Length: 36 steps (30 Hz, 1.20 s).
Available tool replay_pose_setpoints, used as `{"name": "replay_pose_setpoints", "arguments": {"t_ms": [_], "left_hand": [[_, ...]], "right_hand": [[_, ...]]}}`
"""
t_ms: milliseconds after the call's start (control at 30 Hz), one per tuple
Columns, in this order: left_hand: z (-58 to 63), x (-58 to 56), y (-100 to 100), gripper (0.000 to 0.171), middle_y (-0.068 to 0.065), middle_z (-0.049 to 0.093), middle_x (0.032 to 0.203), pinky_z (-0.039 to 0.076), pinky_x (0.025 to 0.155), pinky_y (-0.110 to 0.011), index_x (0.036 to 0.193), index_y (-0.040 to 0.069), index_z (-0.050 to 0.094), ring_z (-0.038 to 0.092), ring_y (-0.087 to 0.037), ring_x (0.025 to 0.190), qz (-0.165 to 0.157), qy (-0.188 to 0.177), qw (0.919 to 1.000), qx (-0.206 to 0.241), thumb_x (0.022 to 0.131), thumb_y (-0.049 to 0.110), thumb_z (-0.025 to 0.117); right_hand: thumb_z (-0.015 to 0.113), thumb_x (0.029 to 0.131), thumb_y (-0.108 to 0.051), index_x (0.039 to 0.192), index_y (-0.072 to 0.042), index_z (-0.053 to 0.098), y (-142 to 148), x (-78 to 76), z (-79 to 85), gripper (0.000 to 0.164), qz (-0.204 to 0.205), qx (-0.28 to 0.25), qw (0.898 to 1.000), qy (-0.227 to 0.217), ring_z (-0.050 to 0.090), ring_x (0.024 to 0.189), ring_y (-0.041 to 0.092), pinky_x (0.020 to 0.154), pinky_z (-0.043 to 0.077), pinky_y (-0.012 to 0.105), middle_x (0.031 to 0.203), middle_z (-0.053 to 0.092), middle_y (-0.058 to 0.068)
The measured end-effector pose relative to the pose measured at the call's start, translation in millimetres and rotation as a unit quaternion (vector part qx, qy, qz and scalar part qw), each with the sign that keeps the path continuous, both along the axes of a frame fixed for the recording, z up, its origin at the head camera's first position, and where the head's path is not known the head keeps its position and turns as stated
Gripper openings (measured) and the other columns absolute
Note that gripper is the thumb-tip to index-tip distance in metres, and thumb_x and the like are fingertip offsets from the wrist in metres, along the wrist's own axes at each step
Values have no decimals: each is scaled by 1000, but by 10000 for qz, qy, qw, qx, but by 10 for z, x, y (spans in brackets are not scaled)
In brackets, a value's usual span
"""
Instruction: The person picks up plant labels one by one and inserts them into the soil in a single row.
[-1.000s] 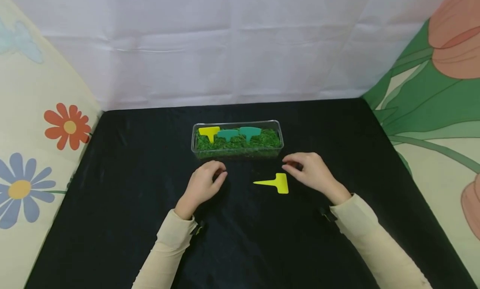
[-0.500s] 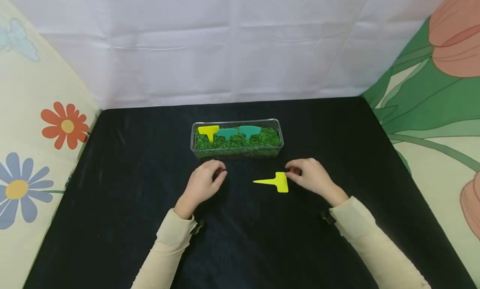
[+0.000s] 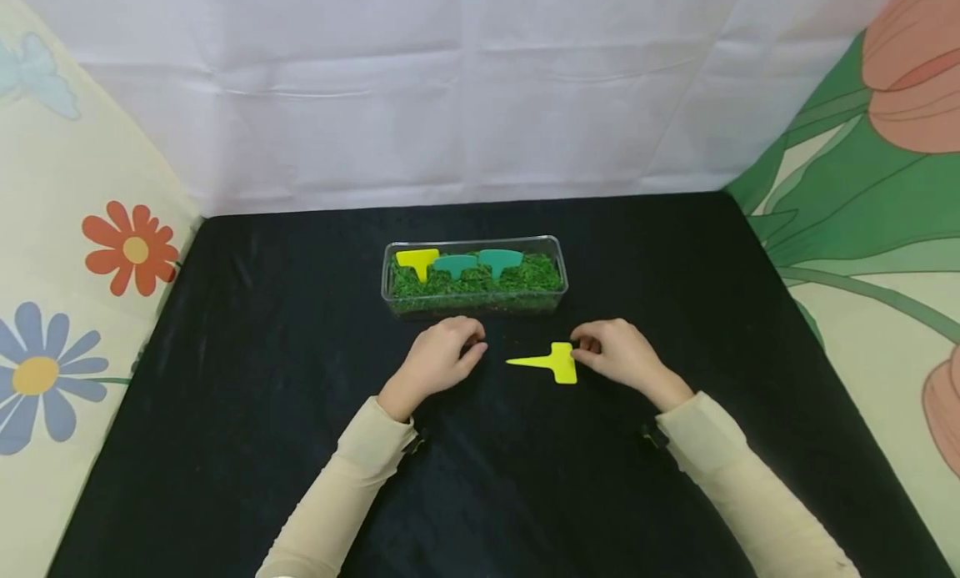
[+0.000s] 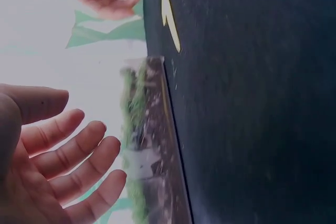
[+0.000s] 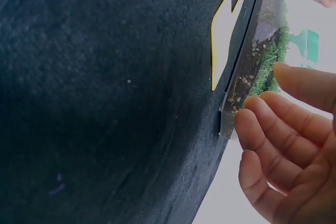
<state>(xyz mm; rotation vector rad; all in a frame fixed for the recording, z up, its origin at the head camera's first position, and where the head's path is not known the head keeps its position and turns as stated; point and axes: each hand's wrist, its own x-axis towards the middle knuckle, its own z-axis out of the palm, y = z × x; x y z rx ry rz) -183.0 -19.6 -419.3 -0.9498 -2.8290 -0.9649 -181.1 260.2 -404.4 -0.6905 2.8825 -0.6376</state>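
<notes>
A yellow T-shaped plant label (image 3: 562, 364) lies flat on the black cloth, its pointed stem to the left. My right hand (image 3: 622, 357) hovers just right of its head; in the right wrist view the loosely curled fingers (image 5: 252, 129) are apart from the label (image 5: 221, 40) and hold nothing. Left of the stem tip, my left hand (image 3: 442, 357) hangs with relaxed fingers, holding nothing. Behind both hands stands a clear plastic box (image 3: 480, 299) of green grass over soil. A yellow label (image 3: 417, 259) and two teal labels, one middle (image 3: 455, 265) and one right (image 3: 501, 259), stand upright in it.
Black cloth (image 3: 262, 353) covers the table. A white sheet (image 3: 465, 103) hangs behind it, with flower-patterned panels at the left (image 3: 45, 228) and right (image 3: 892, 236).
My left hand has moved right, towards the label's stem tip. The right hand has come slightly down beside the label's head, then stayed nearly still. The label has not moved.
</notes>
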Motion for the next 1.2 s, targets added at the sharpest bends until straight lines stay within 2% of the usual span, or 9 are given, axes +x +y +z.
{"name": "replay_pose_setpoints", "arguments": {"t_ms": [133,233,367,500,867,1200], "left_hand": [[-20,-53,153,10,0,57,81,43,58,-27,94,10,63,51,-12,67,-234,-190,9992,-273,89,17,58],[-37,-77,267,12,-2,58,85,45,60,-28,97,10,63,54,-14,70,-423,-284,9954,-813,90,18,57],[-61,-92,402,17,-5,57,90,46,60,-29,102,11,62,56,-17,74,-624,-265,9826,-1730,90,21,57],[-86,-97,498,20,-6,56,90,45,57,-28,105,10,62,55,-19,74,-634,-240,9720,-2250,90,23,58],[-147,-96,611,27,-7,55,99,46,56,-29,114,12,59,54,-21,82,-451,-261,9580,-2820,90,25,57],[-173,-119,669,21,-5,54,95,44,55,-29,107,13,61,53,-20,80,-409,-374,9502,-3068,90,23,58]], "right_hand": [[70,78,-9,94,1,68,3,6,3,19,-22,16,10000,7,56,62,12,56,46,29,75,64,4],[70,78,-8,94,1,68,4,16,9,19,-26,1,10000,-15,56,62,12,56,46,29,75,64,4],[70,78,-8,94,1,67,4,23,16,19,-22,-20,10000,-12,57,62,12,56,46,29,76,64,4],[70,78,-8,94,1,68,6,21,15,19,-22,-11,10000,12,57,62,12,56,46,29,75,64,4],[70,78,-8,93,1,68,27,8,7,19,3,-39,10000,43,58,62,13,56,47,29,75,64,4],[70,78,-8,94,1,68,33,-5,3,19,16,-72,10000,22,58,63,13,57,47,30,76,64,4]]}}
